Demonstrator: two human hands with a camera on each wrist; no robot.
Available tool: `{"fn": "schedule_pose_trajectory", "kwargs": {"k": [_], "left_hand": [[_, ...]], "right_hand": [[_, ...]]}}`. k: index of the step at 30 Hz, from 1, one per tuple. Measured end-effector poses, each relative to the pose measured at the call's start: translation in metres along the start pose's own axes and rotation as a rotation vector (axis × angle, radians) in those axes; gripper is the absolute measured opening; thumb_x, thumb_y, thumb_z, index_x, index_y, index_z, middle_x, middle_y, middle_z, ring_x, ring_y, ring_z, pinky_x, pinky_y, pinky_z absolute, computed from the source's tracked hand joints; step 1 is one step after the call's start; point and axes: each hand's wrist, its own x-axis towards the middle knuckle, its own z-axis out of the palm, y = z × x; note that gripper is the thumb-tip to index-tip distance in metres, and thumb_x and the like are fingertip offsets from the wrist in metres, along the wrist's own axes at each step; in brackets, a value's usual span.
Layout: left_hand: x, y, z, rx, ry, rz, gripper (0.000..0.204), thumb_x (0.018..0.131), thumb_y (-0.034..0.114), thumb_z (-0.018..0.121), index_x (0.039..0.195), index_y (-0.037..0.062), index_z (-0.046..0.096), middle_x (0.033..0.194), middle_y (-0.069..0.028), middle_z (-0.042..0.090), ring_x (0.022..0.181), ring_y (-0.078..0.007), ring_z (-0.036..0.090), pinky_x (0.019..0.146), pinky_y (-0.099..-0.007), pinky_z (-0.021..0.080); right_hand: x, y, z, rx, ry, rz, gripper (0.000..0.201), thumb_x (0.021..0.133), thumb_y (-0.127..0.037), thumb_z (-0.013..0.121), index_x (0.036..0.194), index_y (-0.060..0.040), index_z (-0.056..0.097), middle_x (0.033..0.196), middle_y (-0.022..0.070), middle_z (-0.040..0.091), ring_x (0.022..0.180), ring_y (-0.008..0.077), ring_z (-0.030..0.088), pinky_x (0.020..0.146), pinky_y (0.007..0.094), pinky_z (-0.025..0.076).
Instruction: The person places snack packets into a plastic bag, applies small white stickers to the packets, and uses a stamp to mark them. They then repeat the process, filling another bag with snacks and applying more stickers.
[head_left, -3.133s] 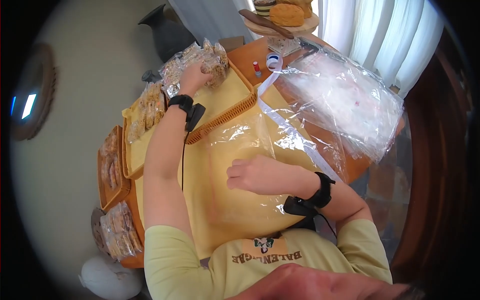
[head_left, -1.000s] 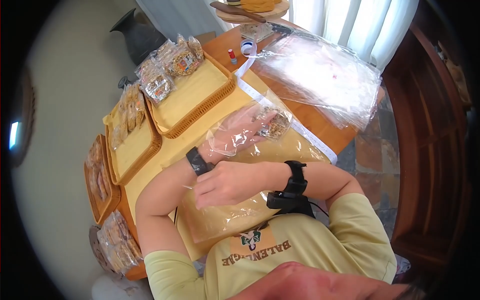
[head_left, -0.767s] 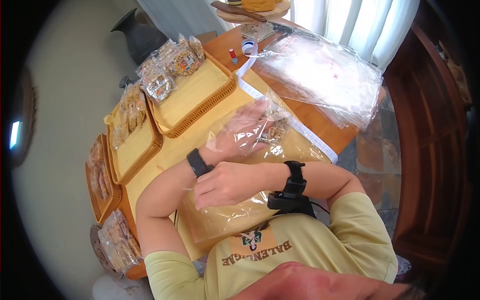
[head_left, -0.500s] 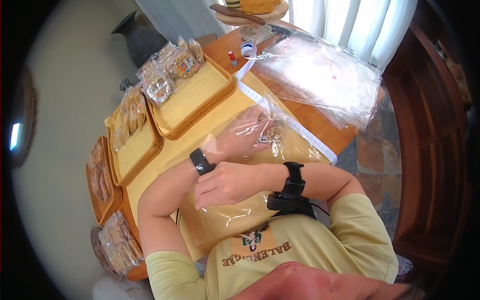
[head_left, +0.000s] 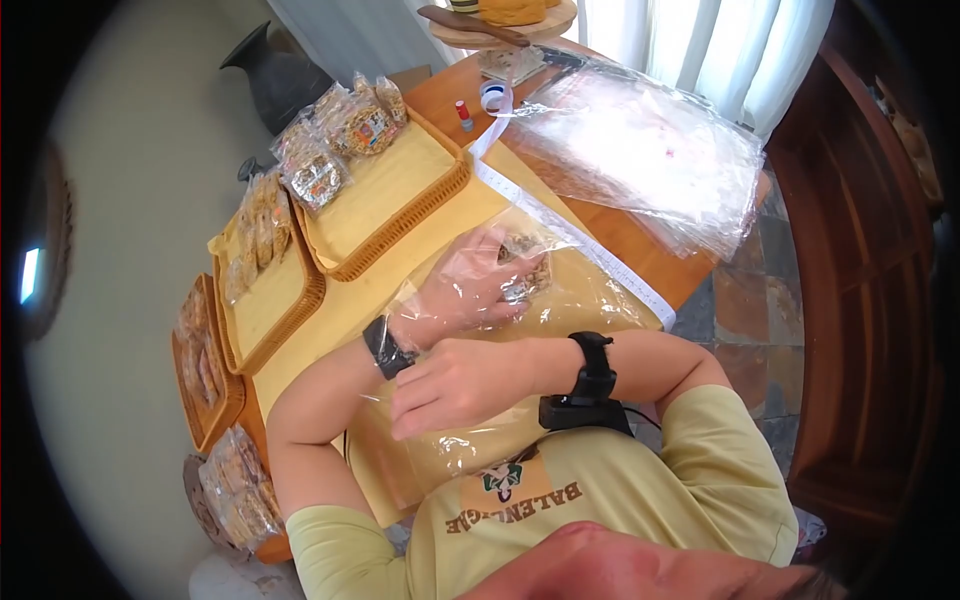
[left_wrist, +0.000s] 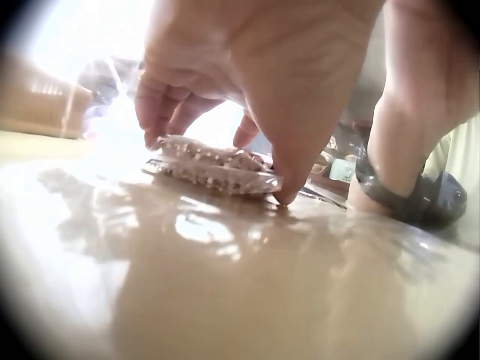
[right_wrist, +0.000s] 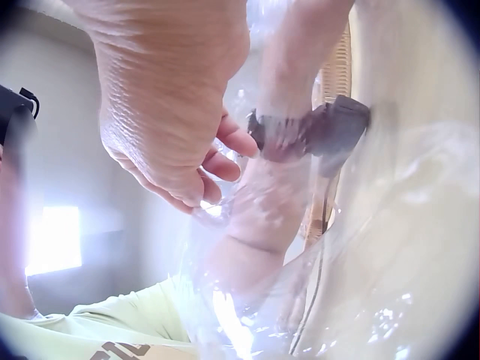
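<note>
Left hand (head_left: 470,282) is inside clear bag (head_left: 556,232), grip half-spread, holding wrapped snack (left_wrist: 210,172). Snack lies flat, long axis about 9-to-3 in left-wrist view; front end unclear. Right hand (head_left: 450,385) pinches bag edge, snack at its 1 o'clock.

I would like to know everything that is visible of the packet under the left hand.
The packet shows grainy, brown-and-pale contents in clear wrapping that looks like plastic, with a flattened edge. It lies low, nearly flat, over the yellow covering. The left hand spans it, thumb and fingers at opposite edges, hiding part of its top. It appears to be inside the clear bag.
</note>
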Motion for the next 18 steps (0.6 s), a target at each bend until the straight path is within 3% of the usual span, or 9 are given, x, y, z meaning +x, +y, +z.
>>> {"fn": "schedule_pose_trajectory", "kwargs": {"k": [2, 4, 7, 11, 14, 16, 17, 18], "left_hand": [[-0.002, 0.002, 0.006, -0.031, 0.029, -0.017, 0.059, 0.067, 0.035, 0.068, 0.121, 0.0209, 0.05, 0.109, -0.0198, 0.047, 0.099, -0.0338, 0.047, 0.085, -0.0434, 0.039], [0.0, 0.008, 0.012, 0.102, 0.054, -0.114, 0.046, 0.068, 0.032, 0.068, 0.109, 0.0174, 0.054, 0.102, -0.0178, 0.047, 0.093, -0.033, 0.048, 0.08, -0.043, 0.041], [0.009, 0.019, 0.013, 0.063, 0.099, -0.21, 0.034, 0.069, 0.029, 0.067, 0.097, 0.0137, 0.054, 0.096, -0.0161, 0.045, 0.089, -0.0331, 0.049, 0.077, -0.0431, 0.042], [0.014, 0.019, 0.016, 0.035, 0.038, -0.266, 0.034, 0.068, 0.028, 0.068, 0.095, 0.0137, 0.054, 0.096, -0.0157, 0.044, 0.089, -0.0342, 0.049, 0.073, -0.0415, 0.044], [0.01, 0.017, 0.015, 0.042, 0.055, -0.209, 0.035, 0.072, 0.032, 0.066, 0.095, 0.009, 0.053, 0.101, -0.0177, 0.044, 0.091, -0.0323, 0.05, 0.072, -0.0395, 0.046], [0.006, 0.017, 0.008, -0.435, 0.048, -0.293, 0.04, 0.072, 0.02, 0.064, 0.108, 0.0109, 0.05, 0.107, -0.0224, 0.043, 0.095, -0.0389, 0.047, 0.074, -0.0427, 0.045], [0.01, 0.015, 0.018, -0.8, 0.069, -0.578, 0.045, 0.073, 0.017, 0.061, 0.116, 0.0114, 0.047, 0.108, -0.0247, 0.043, 0.096, -0.04, 0.047, 0.072, -0.0403, 0.046], [0.004, 0.014, 0.017, -0.799, 0.071, -0.577, 0.045, 0.073, 0.017, 0.061, 0.116, 0.0114, 0.047, 0.108, -0.0247, 0.043, 0.096, -0.04, 0.047, 0.072, -0.0403, 0.046]], "right_hand": [[0.004, -0.004, -0.002, 0.013, -0.045, 0.018, 0.012, 0.071, -0.009, 0.056, 0.083, -0.0092, 0.054, 0.077, 0.001, 0.05, 0.073, 0.0166, 0.052, 0.051, 0.0279, 0.045], [0.006, -0.006, 0.0, 0.031, -0.037, 0.0, 0.011, 0.073, -0.008, 0.056, 0.084, -0.0079, 0.055, 0.078, 0.0015, 0.05, 0.072, 0.0165, 0.052, 0.049, 0.0268, 0.043], [0.01, -0.01, 0.0, 0.024, -0.049, -0.005, 0.011, 0.074, -0.007, 0.055, 0.085, -0.0066, 0.055, 0.079, 0.0019, 0.051, 0.071, 0.0162, 0.052, 0.046, 0.0258, 0.042], [0.013, -0.012, 0.008, -0.056, -0.011, 0.011, 0.012, 0.073, -0.008, 0.056, 0.085, -0.0069, 0.056, 0.08, 0.0018, 0.052, 0.07, 0.0158, 0.051, 0.045, 0.0262, 0.041], [0.015, -0.008, 0.012, -0.075, 0.068, 0.028, 0.011, 0.073, -0.009, 0.057, 0.084, -0.0071, 0.057, 0.08, 0.0017, 0.052, 0.069, 0.0155, 0.051, 0.047, 0.0268, 0.042], [0.014, -0.002, 0.009, -0.09, 0.096, 0.037, 0.01, 0.073, -0.009, 0.057, 0.083, -0.0071, 0.057, 0.081, 0.0016, 0.053, 0.068, 0.0154, 0.051, 0.049, 0.0272, 0.042], [0.014, 0.0, 0.007, -0.101, 0.125, 0.046, 0.009, 0.073, -0.009, 0.058, 0.083, -0.0072, 0.057, 0.081, 0.0014, 0.053, 0.068, 0.0152, 0.051, 0.051, 0.0276, 0.043], [0.014, 0.001, 0.005, -0.102, 0.124, 0.044, 0.009, 0.073, -0.009, 0.058, 0.083, -0.0072, 0.057, 0.081, 0.0014, 0.053, 0.068, 0.0152, 0.051, 0.051, 0.0276, 0.043]]}}
